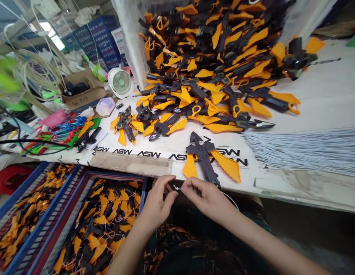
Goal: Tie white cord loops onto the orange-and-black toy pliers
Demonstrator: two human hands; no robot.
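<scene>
A white string point(177, 188) with a small knot near its end sticks out from the fingertips of my right hand point(200, 194), which are pinched on it. More of the string trails behind that wrist. My left hand point(159, 202) is just left of the knot, thumb and forefinger apart, apparently not touching the string; its other fingers are partly hidden. Just beyond my hands, a black toy with orange wings point(204, 156) lies at the table's front edge, its pointed head facing away from me.
A heap of similar black and orange toys point(212, 84) spills from a plastic bag at the back. White strings point(303, 151) lie bundled at right. Blue crates point(143, 191) of toys stand below the table at left. A small fan point(120, 82) stands at back left.
</scene>
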